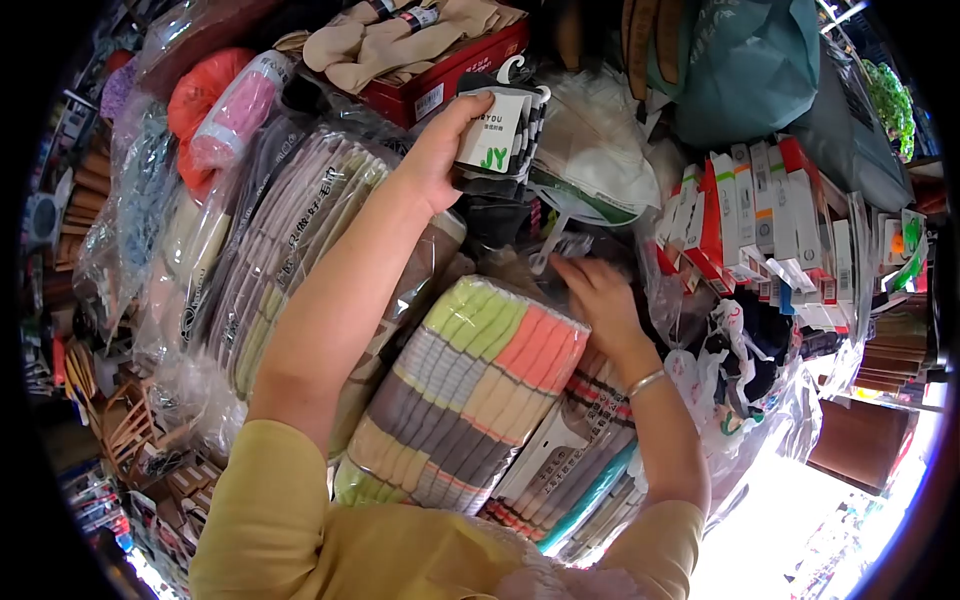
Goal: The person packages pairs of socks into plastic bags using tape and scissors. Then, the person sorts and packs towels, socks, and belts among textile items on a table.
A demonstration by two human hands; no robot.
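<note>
My left hand (440,150) is closed around a bundle of dark socks (498,130) with a white card label marked JY and a white hook on top. Lower and to the right, my right hand (600,305) reaches to clear plastic packaging beside a wrapped stack; its fingers are bent and partly lost in the dark, so a hold cannot be made out. A plastic-wrapped stack of striped, multicoloured towels (465,400) lies between my forearms. Just right of it is another wrapped towel pack (560,450) with a printed label.
Wrapped towel packs (290,250) stand at the left. A red box (440,85) of beige socks is at the top. Red and white boxes (760,220) sit at the right, below a teal bag (750,70). A brown carton (860,440) stands lower right.
</note>
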